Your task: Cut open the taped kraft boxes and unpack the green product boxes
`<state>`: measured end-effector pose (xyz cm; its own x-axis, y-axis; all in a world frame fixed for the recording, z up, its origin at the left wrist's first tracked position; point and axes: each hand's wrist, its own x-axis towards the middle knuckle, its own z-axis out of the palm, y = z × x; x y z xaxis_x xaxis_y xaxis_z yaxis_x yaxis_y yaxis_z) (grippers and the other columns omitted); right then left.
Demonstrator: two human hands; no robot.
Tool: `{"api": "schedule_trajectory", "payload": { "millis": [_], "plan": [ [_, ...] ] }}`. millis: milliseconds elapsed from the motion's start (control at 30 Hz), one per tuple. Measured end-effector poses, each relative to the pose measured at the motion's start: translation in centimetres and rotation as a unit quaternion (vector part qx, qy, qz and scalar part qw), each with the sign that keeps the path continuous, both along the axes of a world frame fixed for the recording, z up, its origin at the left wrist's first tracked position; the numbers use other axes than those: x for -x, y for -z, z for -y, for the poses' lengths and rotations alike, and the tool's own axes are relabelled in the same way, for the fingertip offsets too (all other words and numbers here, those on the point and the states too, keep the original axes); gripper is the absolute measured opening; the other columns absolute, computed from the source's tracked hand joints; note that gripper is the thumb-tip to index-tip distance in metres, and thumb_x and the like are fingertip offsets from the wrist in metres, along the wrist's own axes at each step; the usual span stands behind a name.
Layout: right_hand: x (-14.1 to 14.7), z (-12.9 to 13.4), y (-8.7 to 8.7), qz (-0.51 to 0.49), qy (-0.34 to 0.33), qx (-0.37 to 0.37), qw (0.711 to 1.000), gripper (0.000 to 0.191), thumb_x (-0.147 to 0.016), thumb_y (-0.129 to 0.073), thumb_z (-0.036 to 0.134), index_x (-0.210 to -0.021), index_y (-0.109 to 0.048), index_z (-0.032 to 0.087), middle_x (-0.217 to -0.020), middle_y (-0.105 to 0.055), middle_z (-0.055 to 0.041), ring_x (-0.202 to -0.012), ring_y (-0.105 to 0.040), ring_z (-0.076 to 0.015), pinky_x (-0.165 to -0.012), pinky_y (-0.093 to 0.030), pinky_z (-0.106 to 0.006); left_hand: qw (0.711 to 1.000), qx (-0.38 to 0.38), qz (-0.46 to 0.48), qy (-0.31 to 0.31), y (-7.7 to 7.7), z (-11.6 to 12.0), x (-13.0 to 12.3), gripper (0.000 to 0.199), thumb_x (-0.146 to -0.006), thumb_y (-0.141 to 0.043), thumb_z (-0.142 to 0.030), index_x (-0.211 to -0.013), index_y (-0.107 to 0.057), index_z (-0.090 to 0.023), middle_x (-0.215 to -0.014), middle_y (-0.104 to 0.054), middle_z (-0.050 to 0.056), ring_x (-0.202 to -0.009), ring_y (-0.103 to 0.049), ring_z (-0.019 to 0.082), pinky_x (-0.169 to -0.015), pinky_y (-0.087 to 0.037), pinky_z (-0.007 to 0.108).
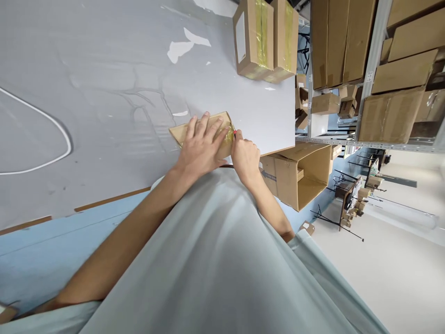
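Observation:
A small cardboard box (180, 133) with yellowish clear tape lies at the near edge of the grey table, close to my body. My left hand (202, 146) rests flat across its top, fingers spread. At the box's right edge, my right hand (245, 157) is closed round a small red-handled tool (235, 133), which looks like a utility knife. Its tip meets the box's right edge by the tape; the blade itself is too small to make out clearly.
Two taped cardboard boxes (255, 41) stand at the table's far right. Below the right edge sits a large open carton (295, 174). Shelves (368, 74) loaded with boxes rise at the right. A white cable (64, 139) curves over the table (114, 55) at left.

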<state>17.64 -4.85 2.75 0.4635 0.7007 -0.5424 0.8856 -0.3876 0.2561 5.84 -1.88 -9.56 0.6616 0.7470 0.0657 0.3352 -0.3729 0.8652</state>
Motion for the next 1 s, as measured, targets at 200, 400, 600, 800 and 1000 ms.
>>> {"api": "schedule_trajectory", "payload": {
  "millis": [200, 400, 600, 800, 1000],
  "plan": [
    [0.8, -0.3, -0.9, 0.016, 0.027, 0.021, 0.999, 0.04, -0.123, -0.034, 0.018, -0.156, -0.057, 0.017, -0.125, -0.084, -0.0223, -0.116, -0.084, -0.0305, -0.098, -0.064, -0.04, 1.0, 0.009, 0.017, -0.006, 0.4, 0.2, -0.2, 0.079, -0.097, -0.067, -0.054, -0.171, -0.058, -0.028, -0.184, -0.049, 0.014, -0.178, -0.026, 0.049, -0.143, -0.011, 0.074],
    [1.4, -0.5, -0.8, 0.036, 0.021, 0.023, 0.999, 0.039, -0.121, -0.04, 0.014, -0.156, -0.056, 0.016, -0.127, -0.083, -0.0234, -0.12, -0.084, -0.0298, -0.101, -0.064, -0.04, 0.999, 0.017, 0.037, -0.007, 0.3, 0.0, -0.3, 0.078, -0.094, -0.07, -0.053, -0.169, -0.06, -0.031, -0.183, -0.052, 0.011, -0.178, -0.028, 0.049, -0.144, -0.013, 0.073],
    [0.9, 0.5, -0.5, 0.037, 0.033, 0.017, 0.999, 0.043, -0.122, -0.034, 0.017, -0.157, -0.059, 0.016, -0.125, -0.084, -0.0223, -0.118, -0.084, -0.0314, -0.1, -0.064, -0.042, 0.999, 0.008, 0.04, -0.005, 0.4, 0.4, -0.5, 0.079, -0.094, -0.07, -0.05, -0.169, -0.059, -0.028, -0.184, -0.05, 0.012, -0.178, -0.027, 0.049, -0.144, -0.013, 0.073],
    [0.4, 1.2, -1.0, 0.029, 0.026, 0.01, 0.999, 0.044, -0.126, -0.031, 0.026, -0.16, -0.058, 0.018, -0.126, -0.085, -0.0205, -0.117, -0.083, -0.0311, -0.101, -0.062, -0.04, 0.999, 0.009, 0.037, -0.004, 0.2, 0.6, -0.6, 0.079, -0.094, -0.07, -0.055, -0.167, -0.06, -0.027, -0.184, -0.05, 0.011, -0.179, -0.023, 0.048, -0.144, -0.011, 0.074],
    [0.5, 1.9, -0.8, 0.011, 0.004, -0.01, 1.0, 0.048, -0.126, -0.032, 0.028, -0.171, -0.047, 0.021, -0.132, -0.083, -0.0188, -0.115, -0.083, -0.0293, -0.102, -0.061, -0.037, 1.0, -0.004, 0.003, 0.005, 0.0, 0.9, -0.6, 0.084, -0.101, -0.056, -0.07, -0.168, -0.061, -0.019, -0.184, -0.049, 0.009, -0.18, -0.019, 0.045, -0.147, -0.008, 0.069]
  ]
}}
